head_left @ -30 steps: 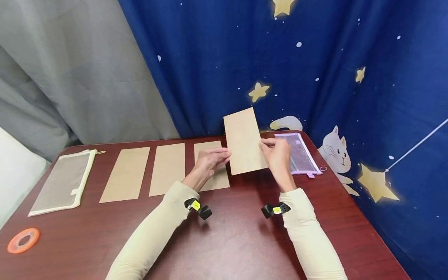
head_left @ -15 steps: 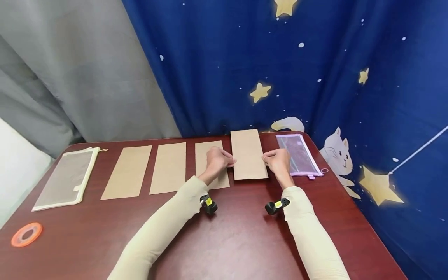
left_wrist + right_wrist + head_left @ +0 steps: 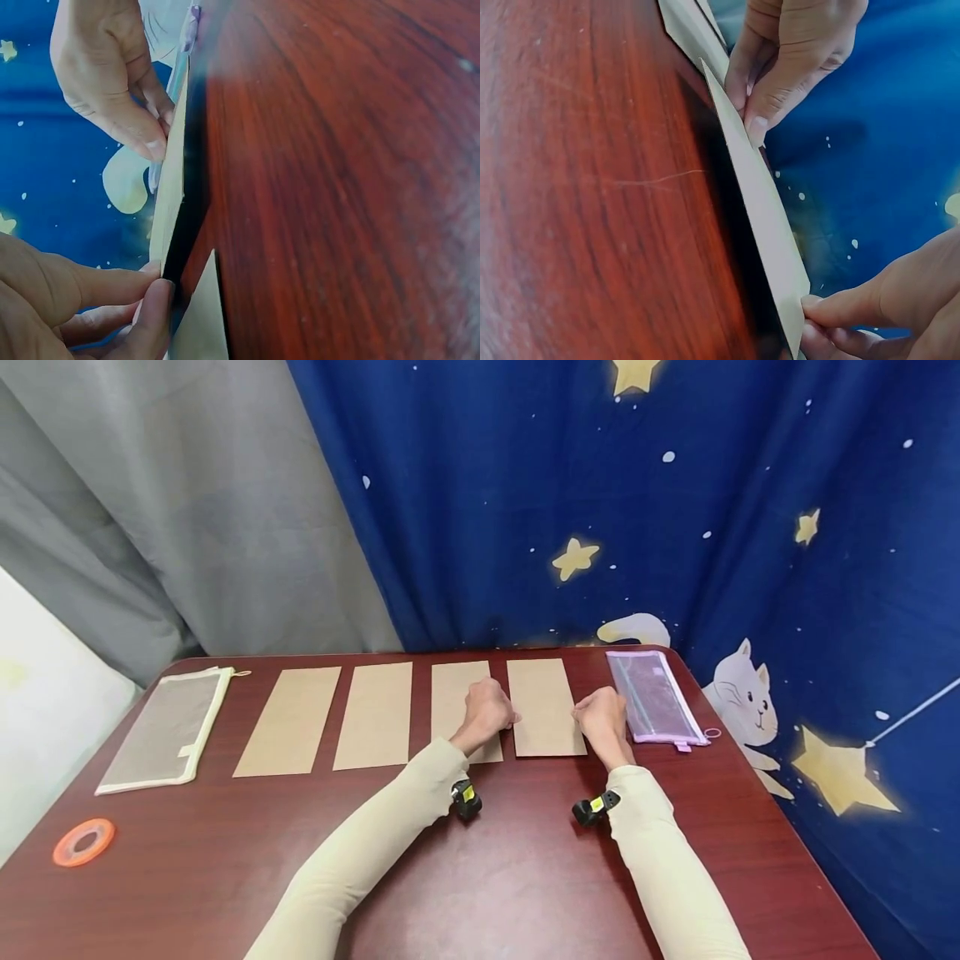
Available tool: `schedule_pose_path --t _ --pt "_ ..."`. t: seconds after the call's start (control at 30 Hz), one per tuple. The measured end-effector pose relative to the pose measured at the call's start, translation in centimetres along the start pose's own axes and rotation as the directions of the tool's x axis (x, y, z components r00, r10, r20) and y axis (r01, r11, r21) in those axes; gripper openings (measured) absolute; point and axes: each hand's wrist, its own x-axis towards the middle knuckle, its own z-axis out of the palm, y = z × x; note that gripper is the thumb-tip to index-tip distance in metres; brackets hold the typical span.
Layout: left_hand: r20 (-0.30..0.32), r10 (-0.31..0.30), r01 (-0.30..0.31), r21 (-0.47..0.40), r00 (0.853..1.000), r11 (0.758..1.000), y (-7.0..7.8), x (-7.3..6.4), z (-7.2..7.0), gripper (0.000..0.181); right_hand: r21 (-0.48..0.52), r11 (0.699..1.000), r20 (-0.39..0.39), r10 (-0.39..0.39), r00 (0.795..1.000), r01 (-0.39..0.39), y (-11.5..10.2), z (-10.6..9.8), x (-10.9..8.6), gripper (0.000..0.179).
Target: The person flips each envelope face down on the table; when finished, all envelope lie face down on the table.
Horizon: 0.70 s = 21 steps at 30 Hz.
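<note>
A plain brown kraft paper rectangle (image 3: 546, 710) lies low over the back of the table, lengthwise away from me. My left hand (image 3: 486, 706) pinches its left edge between thumb and fingertips, seen closely in the left wrist view. Its right edge is pinched by my right hand (image 3: 602, 717). Both wrist views show a dark shadow under the paper rectangle (image 3: 761, 217), with its near edge slightly raised off the wood. Just left of it lies a similar paper rectangle (image 3: 452, 693), partly hidden by my left hand and wrist.
Two more brown rectangles, one far left (image 3: 288, 722) and one beside it (image 3: 373, 718), continue the row. A cream-edged mesh zip pouch (image 3: 165, 727) lies at left, a purple one (image 3: 656, 697) at right. An orange ring (image 3: 84, 842) sits front left. Curtains hang behind the table (image 3: 480, 877).
Both hands have lowered the kraft paper rectangle from a tilted, raised position down to the table, straightening it beside the row. The view has turned slightly left.
</note>
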Motion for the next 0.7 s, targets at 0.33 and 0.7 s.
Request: schedule_pose_path --t 0.33,0.7 --pt "-0.035 0.092 -0.090 0.045 0.995 0.995 -0.5 -0.1 0.3 0.034 0.002 0.999 0.013 -0.039 0.999 0.039 0.5 0.4 -0.4 0.009" --pt "0.142 0.051 -0.009 -0.281 0.989 0.960 -2.8 -3.4 -4.7 0.019 -0.042 0.960 0.172 -0.267 0.948 0.277 4.4 -4.1 -1.8 0.023"
